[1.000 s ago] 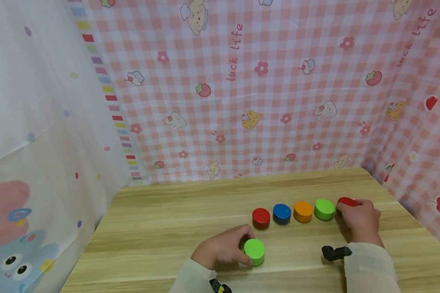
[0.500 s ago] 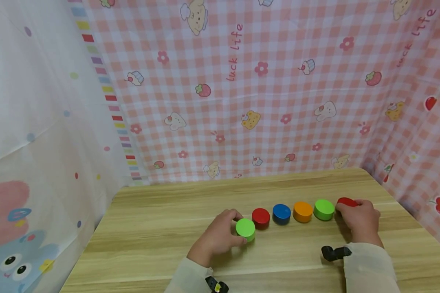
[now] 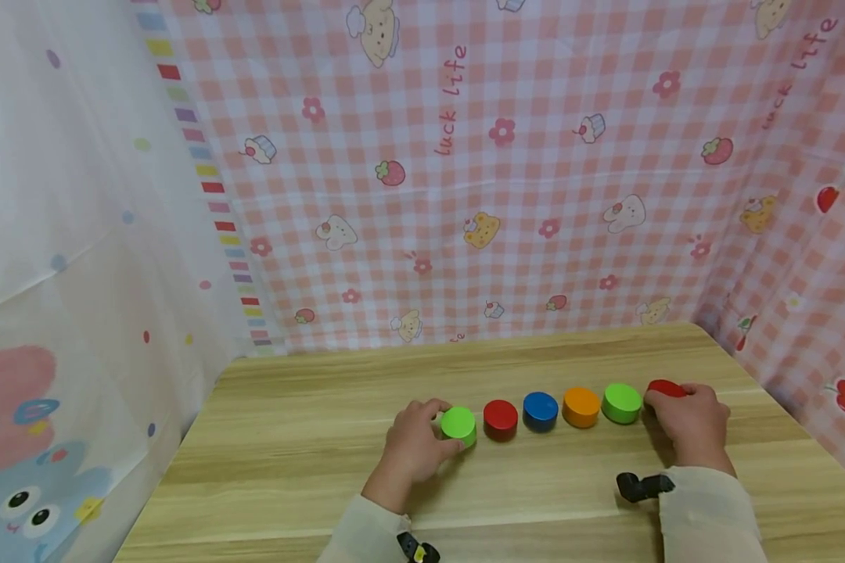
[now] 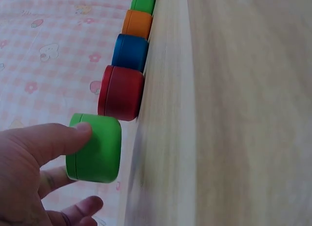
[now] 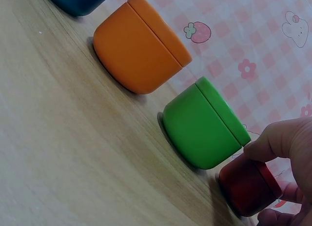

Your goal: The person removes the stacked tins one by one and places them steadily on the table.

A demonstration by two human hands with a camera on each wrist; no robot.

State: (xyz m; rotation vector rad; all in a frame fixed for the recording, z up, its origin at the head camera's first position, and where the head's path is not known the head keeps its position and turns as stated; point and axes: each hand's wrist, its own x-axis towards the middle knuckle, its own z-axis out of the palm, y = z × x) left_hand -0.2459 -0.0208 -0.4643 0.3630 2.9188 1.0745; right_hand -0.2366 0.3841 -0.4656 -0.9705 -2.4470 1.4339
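Note:
Between thumb and fingers my left hand [image 3: 417, 442] pinches a light green round lidded pot [image 3: 458, 426] at the left end of a row. A seam below the top shows on this green pot [image 4: 100, 149] in the left wrist view, close over the tabletop. Beside it stands a red pot [image 3: 501, 420], then a blue one and an orange one. At the row's right end my right hand [image 3: 695, 422] grips a dark red pot [image 3: 667, 388] by its sides, its front partly hidden by the thumb. Another green pot [image 5: 206, 123] stands right beside that thumb.
The blue pot [image 3: 540, 411] and orange pot [image 3: 580, 407] stand mid-row with small gaps. The wooden table [image 3: 310, 422] ends at a pink checked cloth [image 3: 422, 195] behind, with a white patterned cloth [image 3: 113, 258] at left. Black wrist mounts [image 3: 644, 486] sit on both sleeves.
My left hand has carried the green pot away from me and leftward, from in front of the row to its left end beside the red pot. The right hand has stayed in place.

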